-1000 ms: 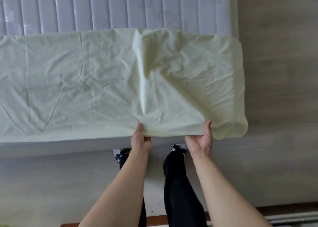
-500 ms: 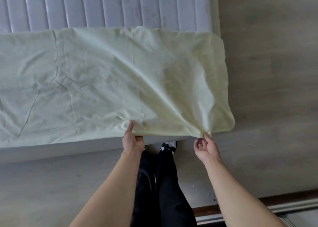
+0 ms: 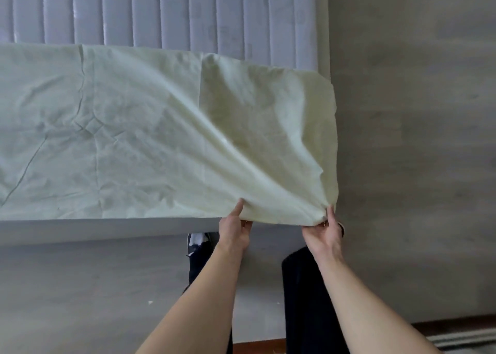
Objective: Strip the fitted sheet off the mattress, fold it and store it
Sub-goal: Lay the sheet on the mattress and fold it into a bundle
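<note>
The pale yellow-green fitted sheet (image 3: 139, 128) lies folded in a long band across the near part of the quilted white mattress (image 3: 188, 13). Its right end overhangs the mattress's right edge. My left hand (image 3: 234, 229) pinches the sheet's near edge, thumb on top and fingers under the cloth. My right hand (image 3: 323, 233) grips the near right corner, where the fabric bunches into creases. Both hands hold the near edge lifted slightly off the mattress's front edge.
The mattress's front side (image 3: 80, 230) runs along the lower left. Grey wood-look floor (image 3: 416, 139) spreads to the right and in front. My dark-trousered legs (image 3: 303, 300) stand close to the bed. A striped rug corner (image 3: 467, 343) shows at the bottom right.
My right hand slid right along the near edge to the sheet's corner and took hold of it. The view shifted, so the sheet's right end sits closer to the middle.
</note>
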